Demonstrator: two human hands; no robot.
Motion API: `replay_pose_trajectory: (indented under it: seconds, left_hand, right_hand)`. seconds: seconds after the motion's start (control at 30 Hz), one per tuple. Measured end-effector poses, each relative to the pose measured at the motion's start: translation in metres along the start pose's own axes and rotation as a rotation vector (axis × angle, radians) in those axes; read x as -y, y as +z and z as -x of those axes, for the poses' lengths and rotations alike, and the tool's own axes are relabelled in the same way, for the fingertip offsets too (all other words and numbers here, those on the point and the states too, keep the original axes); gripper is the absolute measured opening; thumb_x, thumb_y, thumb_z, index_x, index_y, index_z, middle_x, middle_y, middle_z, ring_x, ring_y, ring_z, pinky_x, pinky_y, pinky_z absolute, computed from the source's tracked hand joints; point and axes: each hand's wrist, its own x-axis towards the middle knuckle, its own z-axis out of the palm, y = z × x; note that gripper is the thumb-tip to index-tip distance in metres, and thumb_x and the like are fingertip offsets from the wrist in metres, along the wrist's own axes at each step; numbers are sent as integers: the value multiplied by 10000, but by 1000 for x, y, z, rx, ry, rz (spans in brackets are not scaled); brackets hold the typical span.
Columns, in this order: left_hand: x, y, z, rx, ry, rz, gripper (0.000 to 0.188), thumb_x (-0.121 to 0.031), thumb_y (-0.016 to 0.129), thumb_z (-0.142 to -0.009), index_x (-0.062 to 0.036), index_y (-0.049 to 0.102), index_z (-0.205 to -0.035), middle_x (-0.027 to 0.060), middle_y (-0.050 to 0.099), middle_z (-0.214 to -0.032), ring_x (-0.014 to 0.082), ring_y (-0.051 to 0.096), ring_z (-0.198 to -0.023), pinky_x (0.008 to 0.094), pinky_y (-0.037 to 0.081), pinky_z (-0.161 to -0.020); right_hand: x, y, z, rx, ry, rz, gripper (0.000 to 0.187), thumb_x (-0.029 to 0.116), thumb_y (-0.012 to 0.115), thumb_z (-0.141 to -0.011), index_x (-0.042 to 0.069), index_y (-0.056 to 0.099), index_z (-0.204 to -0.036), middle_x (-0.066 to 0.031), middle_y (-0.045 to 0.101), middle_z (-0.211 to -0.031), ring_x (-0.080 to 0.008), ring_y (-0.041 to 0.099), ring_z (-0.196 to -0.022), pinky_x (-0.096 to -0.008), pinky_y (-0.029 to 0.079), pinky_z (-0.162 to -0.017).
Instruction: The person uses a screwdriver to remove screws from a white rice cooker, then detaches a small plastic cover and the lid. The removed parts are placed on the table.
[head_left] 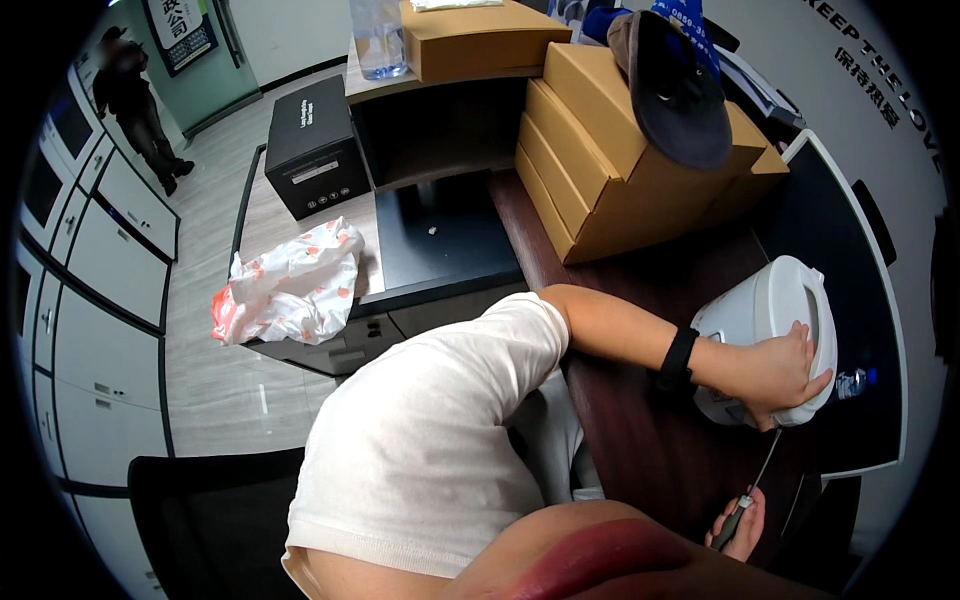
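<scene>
A white rounded appliance, by its look a rice cooker (pixel 735 310), rests on the dark wood desk (pixel 625 400) at the right. My left hand (pixel 775 375), with a black band on its wrist, grips it around its near right rim, fingers spread over the edge. Lower down, my right hand (pixel 745 535) is closed around the dark handle of a screwdriver (pixel 741 515). Its thin metal shaft points up to the underside edge of the cooker, close below my left fingers. Whether the tip touches a screw there is hidden.
Stacked brown cardboard boxes (pixel 600 150) with a dark cap (pixel 680 110) stand behind the cooker. A dark partition (pixel 850 250) rises on the right, with a small clear bottle (pixel 852 382) beside it. Leftward are a plastic bag (pixel 295 280), a black box (pixel 315 145) and a distant person (pixel 140 110).
</scene>
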Motion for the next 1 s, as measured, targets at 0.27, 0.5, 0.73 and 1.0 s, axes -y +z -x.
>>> replay_pose_trajectory:
  seconds: [0.27, 0.5, 0.73, 1.0]
  left_hand:
    - [-6, -19, 3, -52, -34, -75, 881, -502, 770, -628, 3, 461, -1280, 168, 638, -803, 325, 626, -775, 407, 505, -680]
    - [6, -50, 2, 2, -67, -199, 904, -500, 759, -600, 42, 496, -1274, 204, 624, -775, 348, 637, -764, 396, 529, -671]
    - [10, -47, 3, 18, -102, -170, 939, -488, 780, -569, 25, 489, -1301, 187, 636, -810, 352, 640, -810, 402, 528, -690]
    - [15, -34, 9, -131, -9, -263, 867, -588, 730, -649, -78, 506, -1313, 91, 656, -755, 263, 685, -752, 329, 532, -585]
  right_hand:
    - [22, 21, 13, 122, -88, 120, 301, 236, 449, -1004, 60, 486, -1245, 7, 565, -754, -27, 487, -498, -144, 364, -395]
    - [39, 42, -13, 51, -358, 475, 198, 109, 485, -974, 40, 534, -1153, 4, 563, -770, -33, 502, -577, -205, 407, -486]
    - [57, 51, -4, -289, -764, 1320, 293, 209, 628, -883, 73, 546, -1129, -52, 631, -810, -216, 621, -697, -320, 468, -562]
    - [82, 71, 12, -357, -769, 1656, 329, 257, 646, -853, 115, 553, -1135, -26, 615, -775, -188, 604, -661, -302, 473, -544]
